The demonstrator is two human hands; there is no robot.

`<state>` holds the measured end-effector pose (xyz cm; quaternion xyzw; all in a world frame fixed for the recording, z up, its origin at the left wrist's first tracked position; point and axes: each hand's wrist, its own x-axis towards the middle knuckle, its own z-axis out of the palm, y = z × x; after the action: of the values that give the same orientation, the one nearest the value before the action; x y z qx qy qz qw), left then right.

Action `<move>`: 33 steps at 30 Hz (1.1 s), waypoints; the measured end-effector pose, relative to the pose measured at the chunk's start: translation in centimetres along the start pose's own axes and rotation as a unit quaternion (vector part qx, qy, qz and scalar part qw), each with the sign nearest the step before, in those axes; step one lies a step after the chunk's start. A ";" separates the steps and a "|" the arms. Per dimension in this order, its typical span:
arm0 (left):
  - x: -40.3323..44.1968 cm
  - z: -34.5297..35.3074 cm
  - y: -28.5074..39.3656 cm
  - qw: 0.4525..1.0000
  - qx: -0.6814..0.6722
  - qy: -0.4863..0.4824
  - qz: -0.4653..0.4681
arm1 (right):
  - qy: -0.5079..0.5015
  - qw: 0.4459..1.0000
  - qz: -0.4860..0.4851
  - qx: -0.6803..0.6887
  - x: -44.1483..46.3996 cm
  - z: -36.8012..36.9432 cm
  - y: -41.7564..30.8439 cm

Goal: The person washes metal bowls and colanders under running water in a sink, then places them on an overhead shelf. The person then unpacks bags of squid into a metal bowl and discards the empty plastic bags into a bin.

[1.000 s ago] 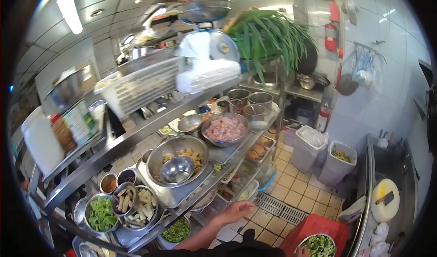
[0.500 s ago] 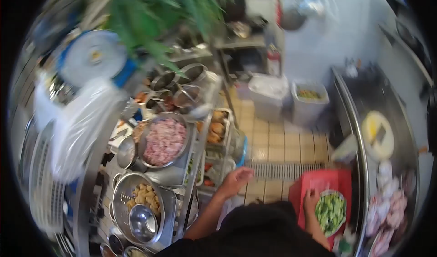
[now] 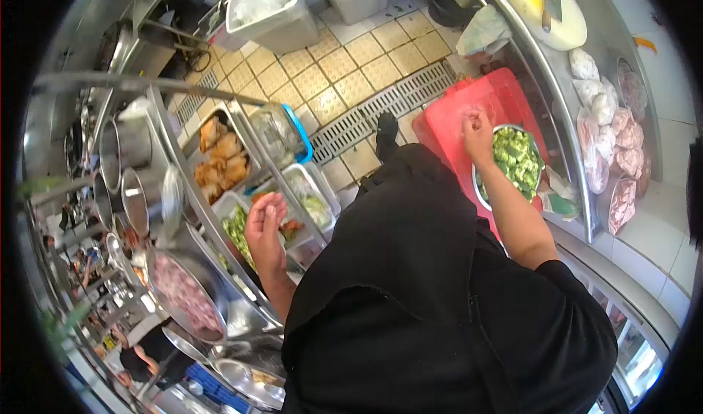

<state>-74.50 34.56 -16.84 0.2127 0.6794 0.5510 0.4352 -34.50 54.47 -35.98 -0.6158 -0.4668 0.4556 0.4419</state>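
Note:
My left hand (image 3: 265, 223) is raised beside the steel rack, with loosely bent fingers and nothing in it. Behind it are containers of cut vegetables on the lower shelf. My right hand (image 3: 478, 137) is over the red plastic surface (image 3: 448, 113), its fingers curled in with nothing visible between them. Right beside that wrist is a round bowl of chopped green vegetables (image 3: 515, 156), which look like broccoli. My forearm covers part of the bowl's rim; I cannot tell whether it touches.
A large bowl of raw meat (image 3: 187, 289) is on the rack, above a tray of browned pieces (image 3: 220, 157). To the right, a steel counter holds a round cutting board with a cleaver (image 3: 551, 7) and bagged meat (image 3: 604, 113). A floor drain (image 3: 388, 110) crosses the tiles.
My view has tipped down and turned, showing more of the floor and my apron. My left hand now appears further left and higher, in front of the rack. My right hand stays beside the bowl.

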 end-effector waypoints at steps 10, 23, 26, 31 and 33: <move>17.0 5.9 8.1 0.994 0.058 -0.072 0.066 | 0.117 0.986 -0.027 -0.120 11.2 5.6 -1.4; 37.3 12.6 11.9 0.987 0.082 -0.137 -0.017 | 0.103 0.939 0.323 -0.056 19.7 6.0 2.5; 43.8 16.7 15.3 0.971 0.117 -0.209 0.028 | 0.135 0.914 0.378 -0.059 17.7 4.6 5.1; 54.8 23.8 19.8 0.939 0.126 -0.315 0.048 | 0.272 0.830 0.486 0.042 12.2 7.8 5.5; 58.0 26.6 20.6 0.920 0.173 -0.346 0.054 | 0.305 0.811 0.493 0.071 11.0 10.0 4.3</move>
<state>-87.23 100.39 -18.72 0.4986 0.5586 0.3392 0.5695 -41.82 65.71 -43.70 -0.8375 0.0924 0.4329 0.3203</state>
